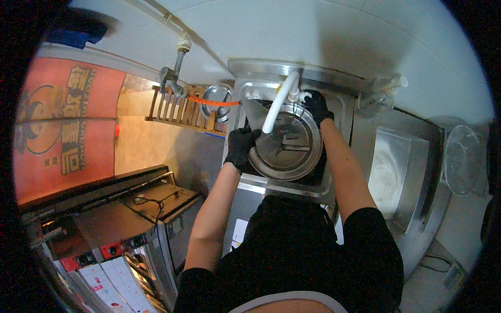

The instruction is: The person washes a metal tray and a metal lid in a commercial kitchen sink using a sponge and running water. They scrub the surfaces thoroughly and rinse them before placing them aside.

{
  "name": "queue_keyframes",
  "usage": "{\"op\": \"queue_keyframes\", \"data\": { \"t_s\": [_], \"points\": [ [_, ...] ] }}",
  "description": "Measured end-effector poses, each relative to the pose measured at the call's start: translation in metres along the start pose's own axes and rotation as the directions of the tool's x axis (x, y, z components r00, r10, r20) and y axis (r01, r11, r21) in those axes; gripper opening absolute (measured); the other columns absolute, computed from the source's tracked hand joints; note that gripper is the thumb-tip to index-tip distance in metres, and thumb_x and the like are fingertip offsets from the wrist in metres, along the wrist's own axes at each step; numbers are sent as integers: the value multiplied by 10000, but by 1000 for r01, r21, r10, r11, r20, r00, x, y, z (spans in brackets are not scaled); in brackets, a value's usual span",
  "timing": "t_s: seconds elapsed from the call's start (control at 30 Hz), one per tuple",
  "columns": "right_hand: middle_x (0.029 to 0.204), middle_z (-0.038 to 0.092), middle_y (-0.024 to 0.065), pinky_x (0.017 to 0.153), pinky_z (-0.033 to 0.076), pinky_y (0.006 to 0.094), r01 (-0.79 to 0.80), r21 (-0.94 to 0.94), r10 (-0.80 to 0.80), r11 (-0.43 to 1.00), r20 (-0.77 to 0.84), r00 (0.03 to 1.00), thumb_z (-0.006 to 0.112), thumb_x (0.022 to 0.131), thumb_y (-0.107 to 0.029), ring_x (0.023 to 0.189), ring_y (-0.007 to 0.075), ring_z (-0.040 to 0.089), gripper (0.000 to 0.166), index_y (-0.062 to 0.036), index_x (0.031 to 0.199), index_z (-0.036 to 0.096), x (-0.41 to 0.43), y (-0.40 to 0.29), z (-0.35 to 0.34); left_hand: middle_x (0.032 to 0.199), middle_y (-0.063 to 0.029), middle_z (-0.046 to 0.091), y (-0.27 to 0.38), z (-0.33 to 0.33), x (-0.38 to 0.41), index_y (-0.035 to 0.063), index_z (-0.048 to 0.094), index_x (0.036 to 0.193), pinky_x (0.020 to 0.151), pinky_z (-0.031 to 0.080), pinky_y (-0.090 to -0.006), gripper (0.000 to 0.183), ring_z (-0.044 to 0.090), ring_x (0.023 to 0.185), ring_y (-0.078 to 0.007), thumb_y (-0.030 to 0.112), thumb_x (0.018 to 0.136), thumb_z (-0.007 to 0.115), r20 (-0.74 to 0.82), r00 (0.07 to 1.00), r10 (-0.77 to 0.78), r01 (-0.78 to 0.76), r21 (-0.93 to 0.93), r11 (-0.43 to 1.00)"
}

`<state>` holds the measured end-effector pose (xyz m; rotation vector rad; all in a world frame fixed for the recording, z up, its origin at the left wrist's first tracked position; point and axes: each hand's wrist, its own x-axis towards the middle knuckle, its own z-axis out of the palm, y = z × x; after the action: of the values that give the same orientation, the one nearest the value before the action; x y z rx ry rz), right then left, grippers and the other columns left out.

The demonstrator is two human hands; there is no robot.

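A round stainless steel basin (282, 170) sits in a square metal sink (313, 189) straight before me, with what looks like water and a slotted metal part inside. My left hand (241, 146), in a black glove, is closed at the left rim of the basin, near a greyish flat piece that reaches into it. The white faucet spout (278, 103) curves down over the basin. My right hand (318, 105), gloved in black too, is at the white tap fitting (303, 96) behind the basin; its fingertips are partly hidden.
Left of the sink a wooden slatted rack (178, 111) holds a round metal pan (217, 94). An orange hose (213, 103) runs from a wall valve (168, 78) to the sink. At the right stands a deep steel basin (399, 176); ovens (117, 231) are at the lower left.
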<state>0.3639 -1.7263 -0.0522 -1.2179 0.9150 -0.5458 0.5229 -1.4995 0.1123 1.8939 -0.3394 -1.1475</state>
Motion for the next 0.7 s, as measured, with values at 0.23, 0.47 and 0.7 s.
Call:
{"op": "queue_keyframes", "data": {
  "t_s": [0.23,0.47,0.7],
  "points": [
    [984,559,112,724,465,337,3,-167,-9,986,-32,999,544,782,-160,860,208,547,294,-58,1058,539,-11,-15,3,629,-78,616,-9,5,31,-23,642,764,499,444,-291,270,555,507,-145,215,654,704,-64,995,80,-73,110,991],
    [1075,541,145,823,417,332,156,-488,-180,859,-3,984,536,774,-192,951,255,530,330,-60,1076,537,-5,-9,-1,687,-145,621,9,3,59,39,635,744,594,451,-348,264,609,646,-247,300,705,619,227,888,400,-408,792,455],
    [1042,540,153,754,449,344,165,-626,-200,762,15,980,522,790,-191,915,277,535,316,-79,1085,531,-1,-5,0,564,-53,560,-1,-36,34,52,605,689,485,439,-269,233,555,523,-152,268,685,691,60,958,280,-282,373,884]
  ]
}}
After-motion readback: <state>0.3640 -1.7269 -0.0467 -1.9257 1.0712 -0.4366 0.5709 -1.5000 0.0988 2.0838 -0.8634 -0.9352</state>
